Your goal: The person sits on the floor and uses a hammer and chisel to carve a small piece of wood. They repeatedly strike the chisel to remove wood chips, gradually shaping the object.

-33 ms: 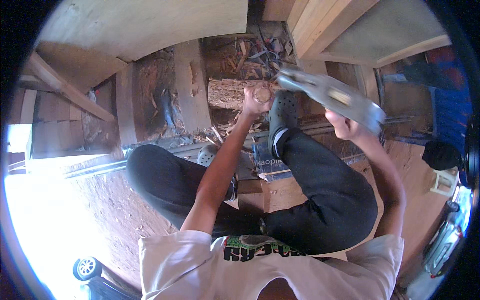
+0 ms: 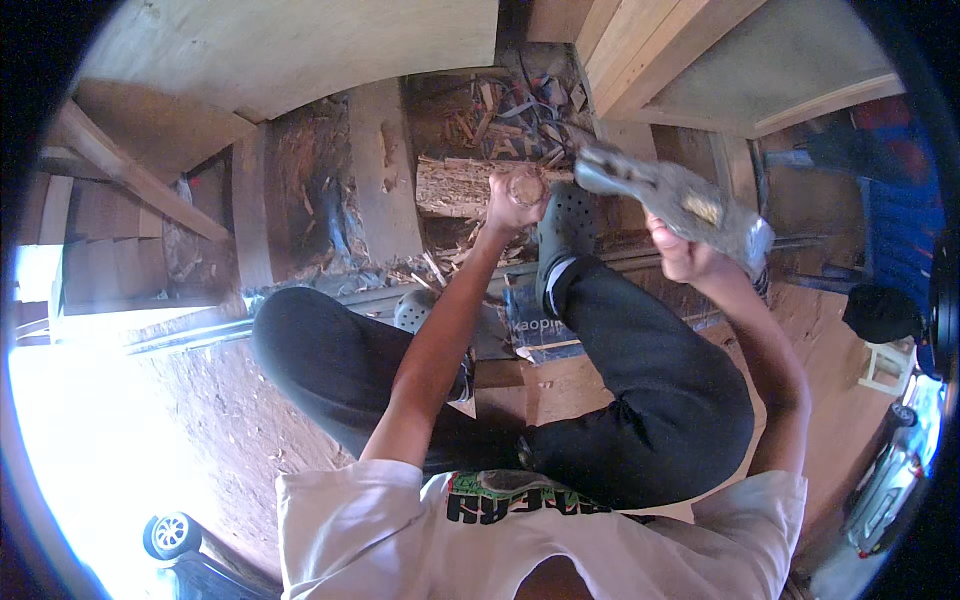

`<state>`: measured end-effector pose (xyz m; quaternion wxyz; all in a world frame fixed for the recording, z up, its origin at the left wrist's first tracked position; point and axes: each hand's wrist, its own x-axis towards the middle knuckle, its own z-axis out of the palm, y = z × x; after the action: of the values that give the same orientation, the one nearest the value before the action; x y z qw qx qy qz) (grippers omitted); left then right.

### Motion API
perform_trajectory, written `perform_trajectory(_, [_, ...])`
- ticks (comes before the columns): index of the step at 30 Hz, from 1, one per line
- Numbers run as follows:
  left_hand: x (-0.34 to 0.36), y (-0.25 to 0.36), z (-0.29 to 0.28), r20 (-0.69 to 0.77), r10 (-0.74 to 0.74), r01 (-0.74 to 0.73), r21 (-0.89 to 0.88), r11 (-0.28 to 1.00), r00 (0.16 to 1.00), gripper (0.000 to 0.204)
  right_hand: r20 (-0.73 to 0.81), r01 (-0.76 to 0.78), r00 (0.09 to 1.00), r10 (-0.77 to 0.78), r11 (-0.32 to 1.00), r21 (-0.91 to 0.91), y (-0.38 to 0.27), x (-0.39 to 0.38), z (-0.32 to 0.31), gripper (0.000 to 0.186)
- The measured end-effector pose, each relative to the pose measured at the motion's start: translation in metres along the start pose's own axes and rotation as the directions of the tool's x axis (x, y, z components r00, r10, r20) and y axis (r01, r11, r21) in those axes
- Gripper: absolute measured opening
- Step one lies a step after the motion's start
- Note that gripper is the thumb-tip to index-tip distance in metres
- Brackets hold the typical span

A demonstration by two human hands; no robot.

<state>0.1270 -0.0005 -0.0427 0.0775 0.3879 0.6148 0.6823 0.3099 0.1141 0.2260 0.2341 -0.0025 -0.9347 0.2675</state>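
Observation:
My left hand (image 2: pixel 513 203) is wrapped round the upright wooden handle of a chisel (image 2: pixel 526 188). Only the round butt end of the handle shows; the blade is hidden below my fist. Under that hand lies a splintered, chipped wooden beam (image 2: pixel 445 190). In my right hand (image 2: pixel 683 252) is a large hammer (image 2: pixel 690 196), gripped by its handle. Its long grey metal head is raised to the right of the chisel, apart from it, and a little blurred. The end of the hammer's wooden handle shows in the middle of the head.
My clog-shod foot (image 2: pixel 568 220) stands right beside the beam, close to my left hand. Wood chips (image 2: pixel 490 110) and scraps litter the ground beyond. Thick timbers (image 2: pixel 385 175) lie at left, boards (image 2: pixel 665 50) rise at upper right, and a dark blue printed sheet (image 2: pixel 545 325) lies between my legs.
The hammer has shifted slightly down and to the right in the picture, and its head looks less smeared. My left hand and the chisel stay in place.

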Motion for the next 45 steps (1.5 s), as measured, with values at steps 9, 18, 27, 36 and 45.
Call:
perform_trajectory(9, [-0.004, 0.005, -0.006, 0.152, -0.402, 0.414, -0.052, 0.909, 0.903, 0.041, 0.183, -0.534, 0.837, 0.516, 0.843, 0.061, -0.03, 0.025, -0.012, 0.037])
perform_trajectory(18, [0.017, -0.001, -0.005, 0.33, -0.427, 0.528, -0.338, 0.779, 0.842, 0.025, -0.136, -0.102, 0.984, 0.118, 0.987, 0.122, 0.004, 0.009, 0.048, 0.035])
perform_trajectory(27, [0.025, 0.028, -0.016, 0.264, -0.168, 0.138, 0.127, 0.982, 0.95, 0.025, -0.095, -0.508, 0.746, 0.659, 0.655, 0.559, -0.005, 0.006, 0.012, 0.022])
perform_trajectory(36, [0.033, 0.04, -0.013, 0.243, -0.113, 0.137, -0.084, 0.987, 0.963, 0.01, 0.212, -0.589, 0.8, 0.561, 0.801, 0.102, -0.007, 0.016, 0.024, 0.048])
perform_trajectory(45, [0.038, 0.042, -0.016, 0.321, -0.178, 0.179, 0.027, 0.983, 0.93, 0.011, 0.205, -0.434, 0.887, 0.414, 0.899, 0.062, -0.005, 0.011, 0.039, 0.036])
